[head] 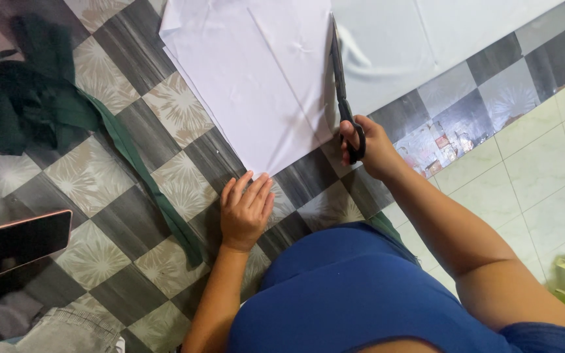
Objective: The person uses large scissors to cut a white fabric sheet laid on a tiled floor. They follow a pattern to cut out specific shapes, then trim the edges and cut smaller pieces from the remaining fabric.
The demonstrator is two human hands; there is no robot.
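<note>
A large sheet of white fabric (pixel 256 85) lies spread on a checkered grey-and-cream table top (pixel 165 183). My right hand (pixel 371 147) grips black-handled scissors (pixel 342 91), whose blades point away from me along the sheet's right edge. My left hand (pixel 246 209) rests flat on the table, fingertips touching the near corner of the white fabric.
Dark green cloth (pixel 27 98) is bunched at the left, with a long green strip (pixel 145 176) trailing toward me. A dark phone or tablet (pixel 17 245) sits at the left edge. Pale floor tiles (pixel 544 170) show to the right of the table edge.
</note>
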